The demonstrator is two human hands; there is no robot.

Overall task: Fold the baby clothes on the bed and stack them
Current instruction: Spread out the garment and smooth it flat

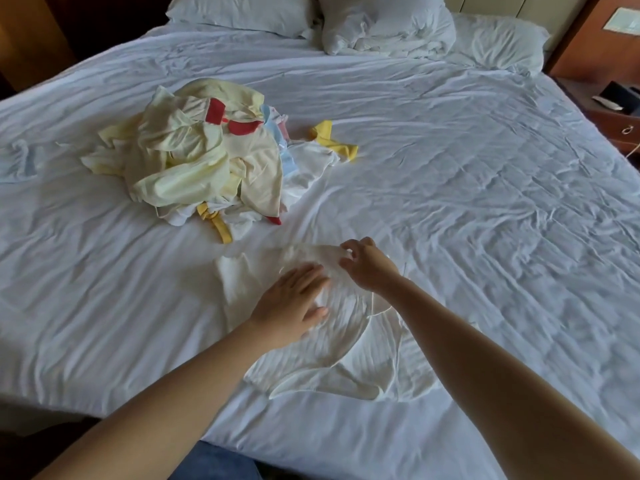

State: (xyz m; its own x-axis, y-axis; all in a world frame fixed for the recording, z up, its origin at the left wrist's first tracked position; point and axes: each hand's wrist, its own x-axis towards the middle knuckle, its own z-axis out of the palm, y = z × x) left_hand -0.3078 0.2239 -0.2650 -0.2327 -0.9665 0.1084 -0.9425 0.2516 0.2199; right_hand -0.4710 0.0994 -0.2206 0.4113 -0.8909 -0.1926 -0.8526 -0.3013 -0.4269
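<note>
Two hands work on one white baby garment, spread flat at lower centre of the frame on the white bed sheet. Left hand lies palm down on the garment, fingers straight, pressing the fabric and not grasping. Right hand is just beside it, above and to the right, fingers curled, pinching the garment's top edge. Unfolded clothes pile sits upper left of centre, pale yellow, white, red and light blue pieces tangled together, well apart from the hands. Small pale blue piece lies alone at the left edge. Pillows run along the top. Wooden nightstand at the right edge.
</note>
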